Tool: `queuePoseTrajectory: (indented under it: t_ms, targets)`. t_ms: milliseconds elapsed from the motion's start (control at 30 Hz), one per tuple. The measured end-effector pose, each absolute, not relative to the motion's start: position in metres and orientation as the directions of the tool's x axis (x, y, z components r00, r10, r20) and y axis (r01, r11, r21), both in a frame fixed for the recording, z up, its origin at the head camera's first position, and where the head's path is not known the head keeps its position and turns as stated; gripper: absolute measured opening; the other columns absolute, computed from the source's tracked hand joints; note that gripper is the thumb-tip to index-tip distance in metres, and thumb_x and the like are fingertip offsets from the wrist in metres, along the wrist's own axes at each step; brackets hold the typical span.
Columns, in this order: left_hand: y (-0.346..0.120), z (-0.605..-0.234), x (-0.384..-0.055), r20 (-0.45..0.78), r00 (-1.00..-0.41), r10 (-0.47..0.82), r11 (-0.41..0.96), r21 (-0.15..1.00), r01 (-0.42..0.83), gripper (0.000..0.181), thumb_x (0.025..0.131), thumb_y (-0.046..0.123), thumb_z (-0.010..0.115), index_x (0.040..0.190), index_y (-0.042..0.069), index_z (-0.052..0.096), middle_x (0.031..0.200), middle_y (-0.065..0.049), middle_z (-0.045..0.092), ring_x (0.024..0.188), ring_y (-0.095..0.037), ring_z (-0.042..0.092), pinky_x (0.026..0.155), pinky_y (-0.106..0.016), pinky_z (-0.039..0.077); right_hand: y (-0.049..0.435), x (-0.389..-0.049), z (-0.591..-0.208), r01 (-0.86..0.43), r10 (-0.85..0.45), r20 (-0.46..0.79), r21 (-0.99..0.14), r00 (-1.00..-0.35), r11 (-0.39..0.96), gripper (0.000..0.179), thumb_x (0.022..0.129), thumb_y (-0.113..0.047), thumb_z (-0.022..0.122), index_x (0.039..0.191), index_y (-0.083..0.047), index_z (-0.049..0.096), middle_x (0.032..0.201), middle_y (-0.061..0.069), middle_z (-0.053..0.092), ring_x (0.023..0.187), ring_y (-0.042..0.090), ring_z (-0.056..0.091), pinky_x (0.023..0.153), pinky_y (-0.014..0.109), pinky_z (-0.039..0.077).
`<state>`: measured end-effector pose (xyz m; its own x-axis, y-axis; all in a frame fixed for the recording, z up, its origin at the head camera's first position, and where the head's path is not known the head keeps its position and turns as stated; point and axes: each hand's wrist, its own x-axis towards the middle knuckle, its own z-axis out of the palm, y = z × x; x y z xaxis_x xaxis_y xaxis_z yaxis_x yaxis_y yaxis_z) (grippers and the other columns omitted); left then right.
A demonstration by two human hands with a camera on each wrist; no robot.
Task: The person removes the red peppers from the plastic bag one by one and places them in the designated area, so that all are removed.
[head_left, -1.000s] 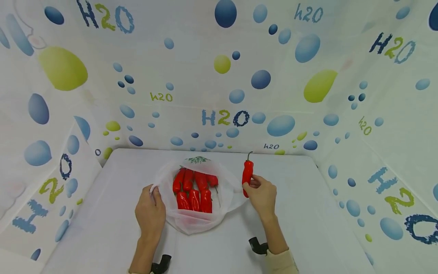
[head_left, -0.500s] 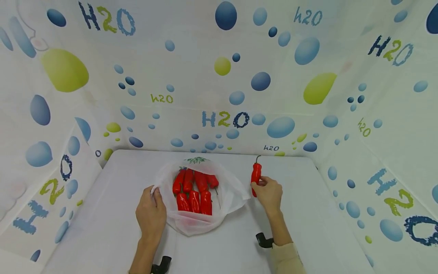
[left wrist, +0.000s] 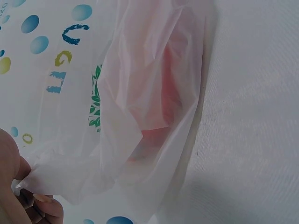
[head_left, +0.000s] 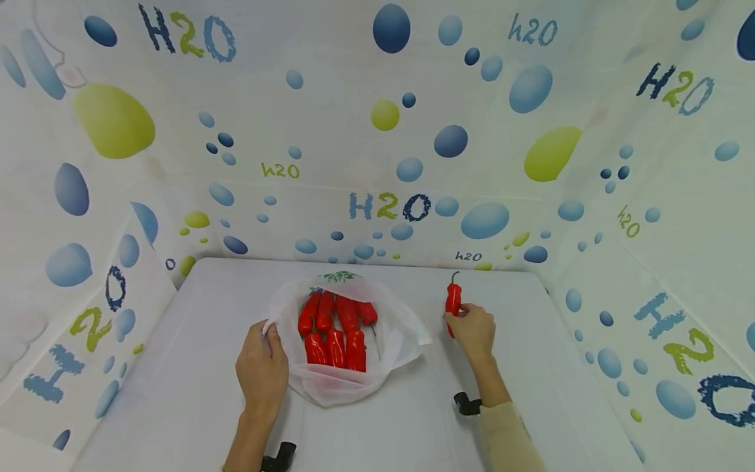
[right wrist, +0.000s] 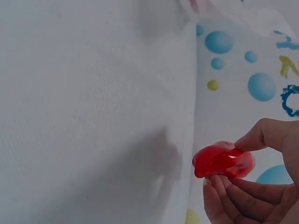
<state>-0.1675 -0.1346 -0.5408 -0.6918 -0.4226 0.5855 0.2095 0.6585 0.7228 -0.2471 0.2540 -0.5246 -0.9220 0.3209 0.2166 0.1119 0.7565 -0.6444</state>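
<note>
Pinched between the thumb and fingers of my right hand (head_left: 476, 328) is a red chili pepper (head_left: 453, 300), held upright with its green stem at the top, to the right of the bag. In the right wrist view the pepper's blunt end (right wrist: 222, 159) faces the camera. A thin white plastic bag (head_left: 401, 328) lies spread at mid-table, its mouth facing up. Inside it several red peppers (head_left: 335, 347) lie in two rows. My left hand (head_left: 263, 367) grips the bag's left rim; the left wrist view shows the gathered plastic (left wrist: 65, 179) between thumb and fingers.
The white table (head_left: 377, 432) runs back to a wall covering (head_left: 330, 118) printed with blue and green drops and H2O lettering. Similar printed sheets rise at both sides. A black wrist camera (head_left: 468, 404) sits by the right forearm, another (head_left: 280, 457) by the left.
My right hand has moved right with the pepper, away from the bag's right edge. The bag's right flap has come out from behind it. My left hand stays at the rim.
</note>
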Motion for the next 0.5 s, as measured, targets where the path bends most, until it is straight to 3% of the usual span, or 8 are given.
queuePoseTrajectory:
  t_ms: [500]
  targets:
    - [-0.133, -0.54, -0.167, 0.59, -0.685, -0.428, 0.66, 0.721, 0.209, 0.02, 0.105, 0.007, 0.059, 0.114, -0.009, 0.066, 0.109, -0.024, 0.072, 0.102, -0.043, 0.072, 0.086, -0.058, 0.056, 0.275, -0.274, -0.54, 0.212, 0.344, 0.116, -0.595, -0.932, 0.775, 0.043, 0.093, -0.027, 0.072, 0.119, 0.007, 0.071, 0.092, 0.021, 0.076, 0.063, 0.026, 0.069, 0.059, 0.04, 0.061]
